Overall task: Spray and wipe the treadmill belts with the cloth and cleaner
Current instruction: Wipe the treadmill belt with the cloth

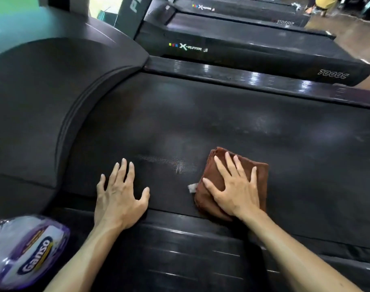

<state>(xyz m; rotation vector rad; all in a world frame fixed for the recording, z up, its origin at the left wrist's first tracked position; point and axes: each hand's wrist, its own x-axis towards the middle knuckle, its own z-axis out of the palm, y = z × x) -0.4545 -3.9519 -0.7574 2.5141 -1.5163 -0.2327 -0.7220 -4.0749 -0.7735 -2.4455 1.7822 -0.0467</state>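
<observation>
On belt point(222, 127) near edge | left hand point(118, 194) flat | right hand point(234, 186) flat on cloth point(257, 171)

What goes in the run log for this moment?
stage: wiping | right hand: pressing cloth on belt | left hand: flat on belt | bottle: unheld

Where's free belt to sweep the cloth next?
Free: the belt beyond both hands up to the far side rail, and right of the cloth. Crowded: near edge, left hand flat on belt, right hand pressing cloth, cleaner bottle lower left.
</observation>
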